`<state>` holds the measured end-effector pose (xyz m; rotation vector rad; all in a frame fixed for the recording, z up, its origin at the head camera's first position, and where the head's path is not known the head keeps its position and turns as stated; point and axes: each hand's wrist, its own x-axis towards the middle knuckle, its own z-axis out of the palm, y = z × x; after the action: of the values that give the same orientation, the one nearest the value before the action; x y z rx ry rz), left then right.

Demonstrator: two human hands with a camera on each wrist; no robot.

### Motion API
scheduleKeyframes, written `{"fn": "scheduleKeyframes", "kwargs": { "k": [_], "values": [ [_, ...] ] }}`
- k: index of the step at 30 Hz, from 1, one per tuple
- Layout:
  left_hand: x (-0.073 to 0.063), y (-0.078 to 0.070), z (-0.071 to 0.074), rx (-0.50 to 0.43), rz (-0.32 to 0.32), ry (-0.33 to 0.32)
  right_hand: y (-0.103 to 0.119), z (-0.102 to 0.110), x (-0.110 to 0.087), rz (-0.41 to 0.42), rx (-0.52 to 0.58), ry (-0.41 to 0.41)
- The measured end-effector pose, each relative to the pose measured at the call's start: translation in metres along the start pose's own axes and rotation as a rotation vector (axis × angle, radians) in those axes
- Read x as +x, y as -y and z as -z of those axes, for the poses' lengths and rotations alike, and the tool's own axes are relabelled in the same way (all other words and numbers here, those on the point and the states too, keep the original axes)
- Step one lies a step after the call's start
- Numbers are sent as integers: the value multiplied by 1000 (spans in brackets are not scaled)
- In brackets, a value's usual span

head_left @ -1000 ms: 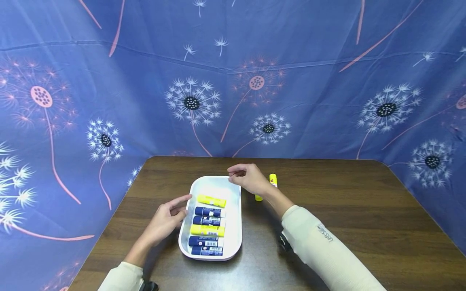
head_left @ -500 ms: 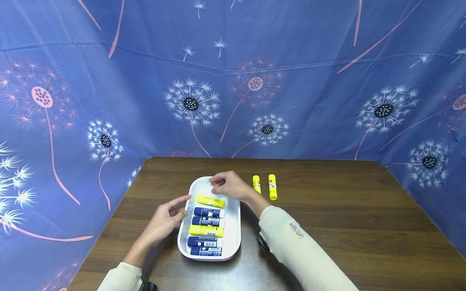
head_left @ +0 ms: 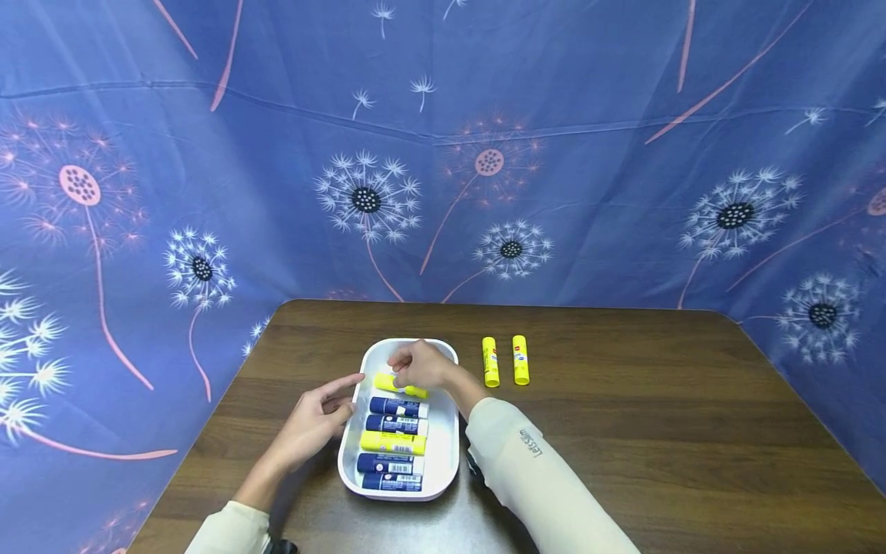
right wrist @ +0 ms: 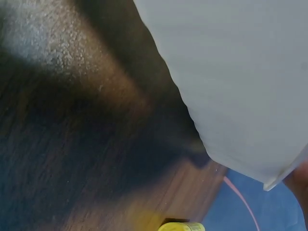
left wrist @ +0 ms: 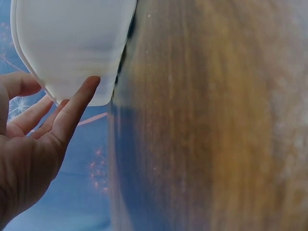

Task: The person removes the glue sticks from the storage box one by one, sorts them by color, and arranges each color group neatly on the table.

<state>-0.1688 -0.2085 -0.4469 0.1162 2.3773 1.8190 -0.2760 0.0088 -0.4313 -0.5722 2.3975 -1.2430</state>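
A white tray [head_left: 443,454] holds a column of yellow and navy glue sticks lying crosswise. My left hand [head_left: 314,419] rests against the tray's left side with extended fingers; the left wrist view shows its thumb [left wrist: 86,91] against the outer wall. Over the tray's far end is my right hand [head_left: 424,365], its thumb overlapping the farthest yellow glue stick [head_left: 413,391] and its fingers bent above it. A gap seems to show between thumb and fingers; contact is unclear. In the right wrist view, the tray wall [right wrist: 240,86] hides most of this hand.
Two yellow glue sticks stand out on the brown table [head_left: 623,415] right of the tray: a nearer one [head_left: 490,362] and one farther right [head_left: 521,360]. A blue dandelion-print cloth [head_left: 588,154] hangs behind the table.
My right hand has moved left from beside the two yellow glue sticks, across the tray's right rim, and down to the farthest stick inside. The left hand has stayed in place.
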Motion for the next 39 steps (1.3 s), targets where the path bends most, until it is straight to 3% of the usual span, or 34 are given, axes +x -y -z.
{"fn": "scheduleKeyframes", "kwargs": {
  "k": [20, 28, 39],
  "values": [
    [0, -2, 1, -10, 15, -2, -2, -10, 3, -16, -171, -44],
    [-1, -2, 0, -19, 25, -1, -1, -10, 1, -26, -154, -49],
    [-2, -2, 0, -26, 7, 1, 5, -2, 0, 27, -108, -77]
  ]
}}
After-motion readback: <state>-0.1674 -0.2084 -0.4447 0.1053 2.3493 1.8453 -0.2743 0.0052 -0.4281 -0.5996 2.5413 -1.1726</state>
